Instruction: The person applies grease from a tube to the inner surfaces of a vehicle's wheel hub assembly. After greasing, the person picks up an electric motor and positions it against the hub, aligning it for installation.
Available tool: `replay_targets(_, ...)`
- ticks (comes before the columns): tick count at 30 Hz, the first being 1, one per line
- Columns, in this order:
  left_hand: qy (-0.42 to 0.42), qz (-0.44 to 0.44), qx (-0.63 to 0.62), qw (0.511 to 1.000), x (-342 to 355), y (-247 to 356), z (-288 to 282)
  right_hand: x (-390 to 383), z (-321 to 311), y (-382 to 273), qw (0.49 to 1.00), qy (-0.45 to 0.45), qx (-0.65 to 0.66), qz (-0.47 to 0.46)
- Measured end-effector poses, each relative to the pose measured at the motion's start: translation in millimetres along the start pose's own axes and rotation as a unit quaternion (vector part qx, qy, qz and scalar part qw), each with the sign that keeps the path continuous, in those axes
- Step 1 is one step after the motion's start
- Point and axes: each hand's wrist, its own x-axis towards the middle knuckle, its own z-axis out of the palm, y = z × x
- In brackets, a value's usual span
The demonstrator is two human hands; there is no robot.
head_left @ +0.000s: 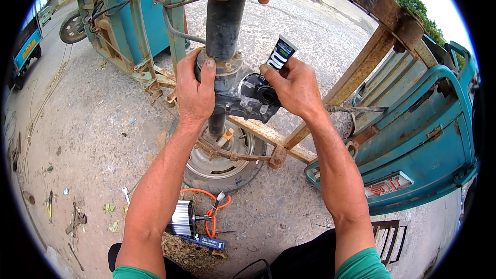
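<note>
The person's left hand [195, 90] grasps the flange of the axle gearbox housing [230, 102], thumb and fingers spread around it. The right hand [299, 89] pinches a black squeeze tube [281, 54] between thumb and fingers, its crimped end up and its lower end at the housing's round port [267, 94]. The housing is on the axle, above the wheel [199, 163]. A pale smear on the port's flange suggests that some paste is already on; how much is left to coat cannot be told. The electric motor [183, 218] lies apart on the ground, its shaft bare, so it is apparently not yet mounted.
</note>
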Motion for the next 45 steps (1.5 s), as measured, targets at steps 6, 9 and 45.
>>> replay_targets(6, -0.001, -0.001, -0.005, 1.0, 0.2, -0.4, 0.2, 2.7, 0.6, 9.0, 1.0, 0.01, 0.012, -0.017)
replay_targets(9, 0.0, -0.003, -0.003, 1.0, -0.4, -1.1, -0.2, 0.8, -1.4, 5.0, 1.0, 0.001, 0.004, 0.008)
replay_targets(45, 0.005, -0.001, -0.043, 0.999, -0.2, -5.2, 3.4, -1.7, -11.7, 19.2, 0.999, 0.034, 0.01, 0.015)
